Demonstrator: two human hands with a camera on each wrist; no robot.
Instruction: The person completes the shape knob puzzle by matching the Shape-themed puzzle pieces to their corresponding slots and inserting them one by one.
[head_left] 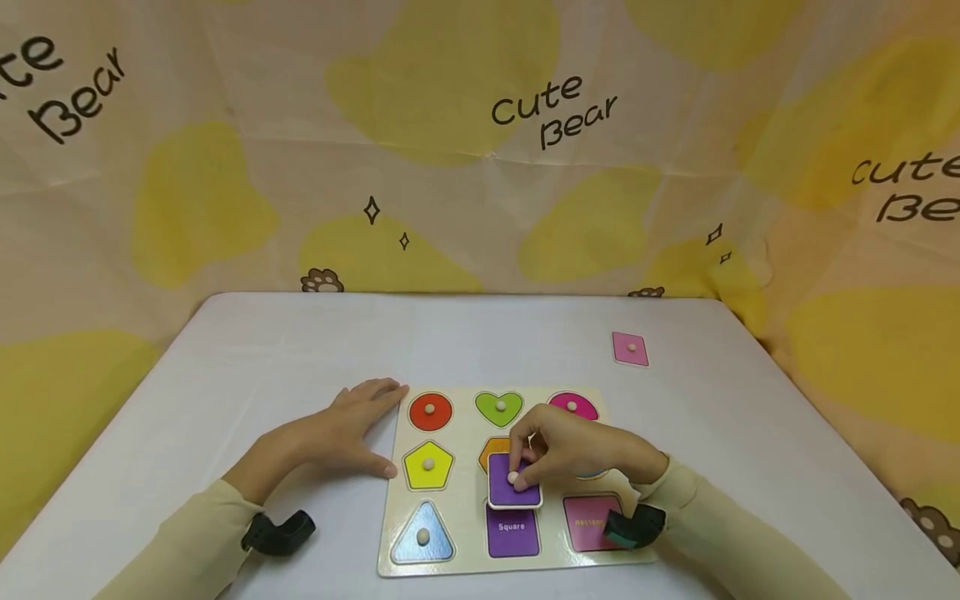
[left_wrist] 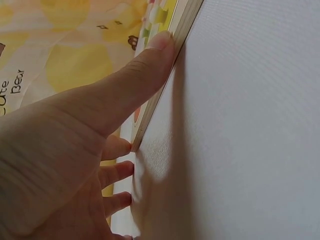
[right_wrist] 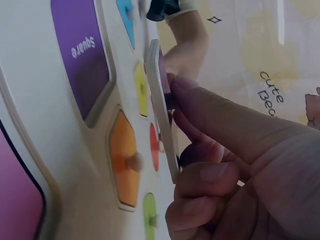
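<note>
A wooden shape puzzle board [head_left: 465, 533] lies flat on the white table. My right hand [head_left: 570, 446] pinches the knob of a purple square puzzle piece [head_left: 501, 493], which hovers just above the board, over part of the orange hexagon [head_left: 491, 450]. Directly below it shows the purple recess [head_left: 513, 537] marked "Square". In the right wrist view the square piece [right_wrist: 159, 95] is seen edge-on, apart from the board. At the board's left edge my left hand [head_left: 337, 433] rests with fingers spread; its thumb [left_wrist: 160, 42] touches the edge.
A pink piece with a knob [head_left: 628, 349] lies alone on the table at the back right. Seated in the board are the red circle [head_left: 430, 411], green heart [head_left: 499, 409], yellow pentagon [head_left: 428, 465] and blue triangle [head_left: 423, 535]. The pink rectangle recess [head_left: 588, 522] is bare.
</note>
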